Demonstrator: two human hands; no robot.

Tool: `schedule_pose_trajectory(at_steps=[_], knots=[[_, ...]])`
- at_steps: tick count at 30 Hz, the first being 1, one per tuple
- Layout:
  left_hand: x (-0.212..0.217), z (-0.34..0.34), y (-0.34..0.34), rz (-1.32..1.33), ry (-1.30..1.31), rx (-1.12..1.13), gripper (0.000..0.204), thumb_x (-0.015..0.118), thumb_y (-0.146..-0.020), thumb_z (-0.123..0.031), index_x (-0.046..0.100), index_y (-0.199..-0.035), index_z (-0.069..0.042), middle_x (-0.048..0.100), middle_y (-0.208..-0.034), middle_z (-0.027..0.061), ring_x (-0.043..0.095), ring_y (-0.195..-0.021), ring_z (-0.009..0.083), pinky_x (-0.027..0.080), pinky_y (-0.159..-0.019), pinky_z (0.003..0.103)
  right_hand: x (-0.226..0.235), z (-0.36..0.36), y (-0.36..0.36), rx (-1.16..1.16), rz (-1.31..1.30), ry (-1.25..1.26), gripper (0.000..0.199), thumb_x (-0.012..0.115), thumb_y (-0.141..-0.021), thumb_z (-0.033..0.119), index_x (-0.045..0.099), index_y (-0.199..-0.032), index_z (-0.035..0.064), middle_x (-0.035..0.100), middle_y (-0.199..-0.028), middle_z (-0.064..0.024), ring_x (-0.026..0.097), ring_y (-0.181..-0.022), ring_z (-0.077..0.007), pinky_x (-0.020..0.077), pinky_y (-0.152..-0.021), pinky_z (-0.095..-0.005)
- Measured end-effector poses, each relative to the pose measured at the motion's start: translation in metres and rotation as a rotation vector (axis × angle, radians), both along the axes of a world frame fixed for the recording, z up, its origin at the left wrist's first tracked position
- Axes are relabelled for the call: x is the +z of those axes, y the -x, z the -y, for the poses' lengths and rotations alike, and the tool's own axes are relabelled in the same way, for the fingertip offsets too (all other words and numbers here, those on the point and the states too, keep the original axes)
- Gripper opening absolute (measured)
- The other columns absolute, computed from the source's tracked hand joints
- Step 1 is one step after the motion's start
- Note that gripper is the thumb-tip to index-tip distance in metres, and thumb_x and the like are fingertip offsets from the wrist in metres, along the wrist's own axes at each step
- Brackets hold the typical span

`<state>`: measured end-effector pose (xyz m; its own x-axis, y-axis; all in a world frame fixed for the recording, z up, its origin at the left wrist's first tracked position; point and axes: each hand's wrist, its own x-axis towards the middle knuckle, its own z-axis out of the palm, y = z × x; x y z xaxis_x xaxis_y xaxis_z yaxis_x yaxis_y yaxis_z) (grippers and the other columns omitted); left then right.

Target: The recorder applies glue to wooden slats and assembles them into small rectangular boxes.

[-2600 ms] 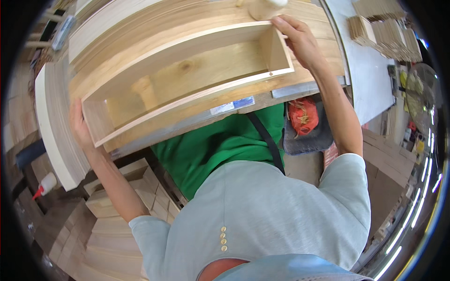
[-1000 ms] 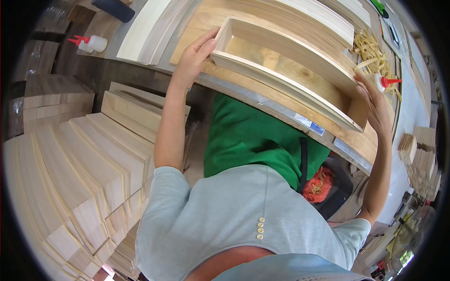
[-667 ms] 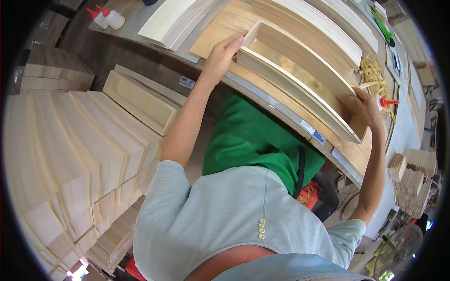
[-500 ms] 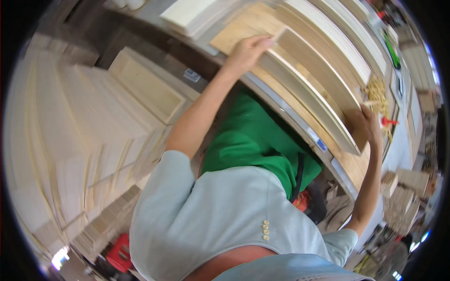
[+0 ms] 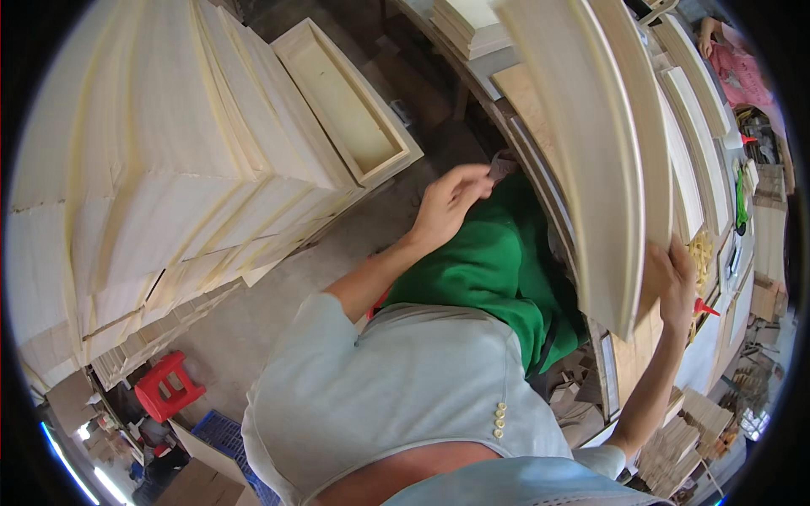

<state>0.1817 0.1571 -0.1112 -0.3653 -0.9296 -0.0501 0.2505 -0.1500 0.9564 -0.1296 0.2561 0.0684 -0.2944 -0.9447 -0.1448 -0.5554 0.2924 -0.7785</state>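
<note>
A long, shallow wooden box (image 5: 591, 152) stands tilted over the workbench, one long side wall facing me. My right hand (image 5: 673, 282) is closed on its near right end, the fingertips partly hidden behind the wood. Away from the box, my left hand (image 5: 453, 204) hovers above the green cloth on my lap, holding nothing, its fingers loosely bent and apart from the thumb. Left of that hand, a similar open box (image 5: 348, 105) lies at the edge of a tall stack of pale wooden boxes (image 5: 160, 110).
On the workbench (image 5: 637, 358) more long boards (image 5: 693, 135) lie beyond the box. Yellowish rubber bands (image 5: 700, 253) and a red-tipped bottle (image 5: 707, 308) are near my right hand. A red plastic stool (image 5: 169, 386) stands lower left. Another person in pink (image 5: 742, 72) is at the far right.
My left hand has let go of the box's far end and moved down and back from the bench. The box has swung and tilted in my right hand. My view has turned leftward.
</note>
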Motion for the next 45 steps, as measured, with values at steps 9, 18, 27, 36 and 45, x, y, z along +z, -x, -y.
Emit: schedule_pose_trajectory(at_steps=[9, 18, 27, 36, 45], knots=[[-0.063, -0.049, -0.053, 0.326, 0.049, -0.069, 0.022, 0.054, -0.091, -0.008, 0.057, -0.11, 0.002, 0.068, -0.095, 0.0147, 0.067, -0.086, 0.0186, 0.052, -0.077, 0.03, -0.069, 0.177, -0.192, 0.455, -0.244, 0.173, 0.021, 0.056, -0.086, 0.02, 0.057, -0.088, -0.0006, 0.058, -0.074, -0.025, 0.059, -0.068, -0.0351, 0.0463, -0.063, -0.0402], [-0.048, -0.044, -0.063, 0.511, -0.044, -0.164, 0.026, 0.056, -0.09, -0.009, 0.06, -0.113, 0.001, 0.068, -0.1, 0.0126, 0.065, -0.091, 0.0169, 0.049, -0.082, 0.028, -0.141, 0.224, -0.281, 0.675, 0.025, 0.241, 0.028, 0.057, -0.089, 0.026, 0.051, -0.1, 0.0011, 0.059, -0.077, -0.0276, 0.059, -0.079, -0.044, 0.0458, -0.066, -0.0486], [-0.045, -0.033, -0.043, 0.611, 0.083, -0.182, 0.015, 0.059, -0.086, -0.011, 0.062, -0.093, 0.002, 0.066, -0.085, 0.0175, 0.064, -0.076, 0.0245, 0.049, -0.069, 0.034, -0.137, 0.207, -0.284, 0.578, 0.15, 0.047, 0.046, 0.053, -0.09, 0.04, 0.054, -0.111, -0.0007, 0.063, -0.096, -0.0266, 0.06, -0.091, -0.0436, 0.048, -0.081, -0.0495], [0.066, 0.025, 0.036, 0.435, 0.059, -0.675, 0.021, 0.061, -0.086, -0.004, 0.062, -0.106, 0.001, 0.068, -0.094, 0.0099, 0.064, -0.088, 0.0166, 0.049, -0.078, 0.029, -0.067, 0.107, -0.068, 0.016, 0.25, 0.373, 0.034, 0.055, -0.093, 0.024, 0.059, -0.116, -0.0009, 0.069, -0.098, -0.0141, 0.066, -0.09, -0.0214, 0.0502, -0.081, -0.0328], [0.155, 0.202, 0.291, 0.398, 0.589, -0.433, 0.046, 0.06, -0.091, -0.027, 0.053, -0.123, 0.005, 0.061, -0.116, 0.0117, 0.056, -0.109, 0.0186, 0.041, -0.096, 0.03, -0.085, 0.022, 0.322, -1.165, -0.238, 0.782, 0.035, 0.056, -0.09, 0.032, 0.061, -0.105, 0.0011, 0.064, -0.093, -0.0096, 0.06, -0.09, -0.021, 0.0484, -0.079, -0.0354]])
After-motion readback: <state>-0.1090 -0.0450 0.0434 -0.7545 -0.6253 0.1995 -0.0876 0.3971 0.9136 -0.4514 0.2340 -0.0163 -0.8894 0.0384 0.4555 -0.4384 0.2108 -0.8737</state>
